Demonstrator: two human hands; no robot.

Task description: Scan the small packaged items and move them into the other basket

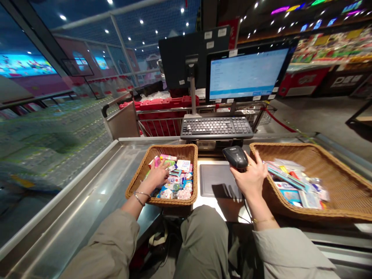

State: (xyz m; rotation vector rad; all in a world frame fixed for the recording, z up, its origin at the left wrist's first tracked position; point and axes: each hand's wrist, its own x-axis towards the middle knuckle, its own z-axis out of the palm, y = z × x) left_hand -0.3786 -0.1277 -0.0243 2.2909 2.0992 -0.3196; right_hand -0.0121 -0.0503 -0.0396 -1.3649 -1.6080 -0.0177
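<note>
My left hand (pixel 157 176) reaches into a small wicker basket (pixel 145 164) full of several small colourful packets (pixel 177 178); its fingers curl down onto the packets, and what they grip is hidden. My right hand (pixel 251 176) is wrapped round a black handheld barcode scanner (pixel 236 157), held above a dark flat pad (pixel 216 180) set into the steel counter. To the right lies a larger wicker basket (pixel 340 182) with several flat packets (pixel 293 182) along its left side.
A black keyboard (pixel 216 127) sits behind the baskets under a lit monitor (pixel 247 73), with a second screen (pixel 186 58) facing away. A steel counter (pixel 95 193) runs to the left. Red shopping baskets (pixel 162 104) stand behind a wire rail. My knee (pixel 203 236) is below.
</note>
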